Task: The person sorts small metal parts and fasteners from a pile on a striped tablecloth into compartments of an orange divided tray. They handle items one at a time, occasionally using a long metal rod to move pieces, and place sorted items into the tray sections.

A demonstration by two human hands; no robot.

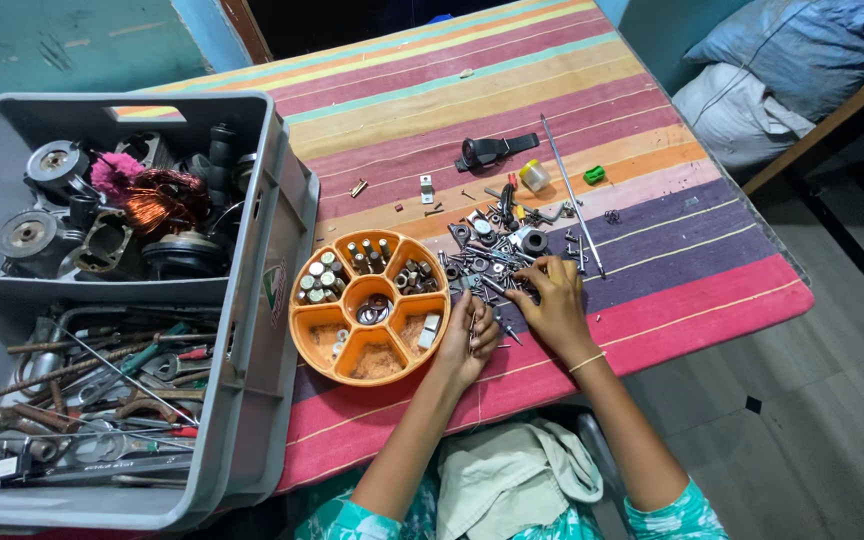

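My left hand [468, 338] rests palm up on the striped cloth beside the round orange sorting tray [330, 352], with a long thin metal piece lying in its curled fingers. My right hand [553, 302] lies palm down at the near edge of a pile of small screws, nuts and metal parts [500, 250], fingertips among the pieces. Whether it pinches one is hidden. The tray's compartments hold bolts, washers and small fittings.
A grey plastic crate [252, 300] at left holds motor parts, a copper coil and long tools. A black part [493, 150], a thin metal rod [572, 192], a tape roll [534, 175] and a green piece [594, 175] lie farther back. Sacks [782, 70] sit beyond the table.
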